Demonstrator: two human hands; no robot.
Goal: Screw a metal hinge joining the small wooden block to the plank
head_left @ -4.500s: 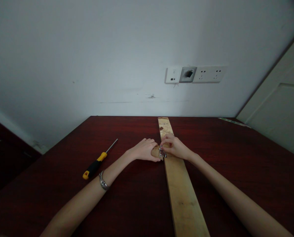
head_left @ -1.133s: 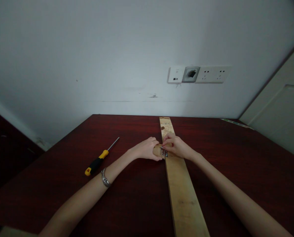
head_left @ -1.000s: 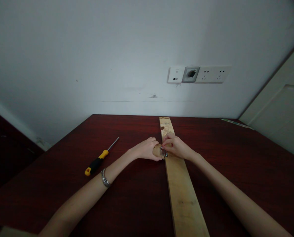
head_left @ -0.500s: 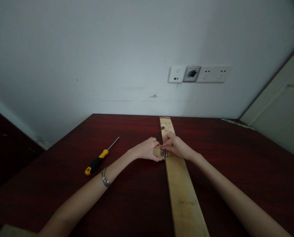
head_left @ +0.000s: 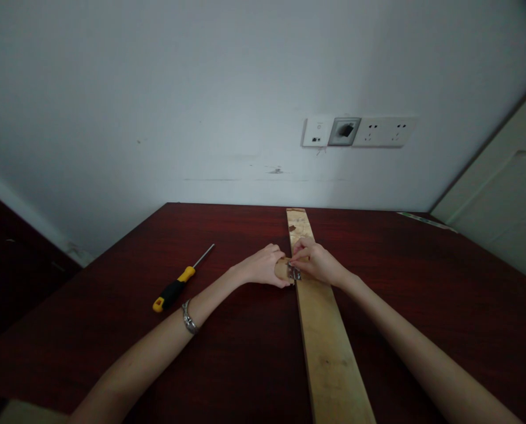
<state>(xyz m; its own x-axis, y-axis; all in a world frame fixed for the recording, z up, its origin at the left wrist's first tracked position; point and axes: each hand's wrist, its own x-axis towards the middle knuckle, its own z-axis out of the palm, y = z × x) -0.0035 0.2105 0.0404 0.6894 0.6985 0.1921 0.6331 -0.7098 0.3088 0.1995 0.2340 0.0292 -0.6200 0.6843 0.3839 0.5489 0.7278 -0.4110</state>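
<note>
Still holding the block (head_left: 282, 271) at nine o'clock from the metal (head_left: 295, 273) with left hand (head_left: 261, 265), still pinching narrow there with right hand (head_left: 319, 262), so likely not done.

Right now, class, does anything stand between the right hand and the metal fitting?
Nothing visible does: the right hand is at the metal fitting itself, and the screwdriver lies apart, left of the left hand.

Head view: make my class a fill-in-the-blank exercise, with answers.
The left hand holds the short piece, made of ____.
The right hand is at the small fitting, made of shiny ____.
The screwdriver handle is black and ____.
The bracelet is on the ____ wrist.
Missing words: wood; metal; yellow; left.
</note>
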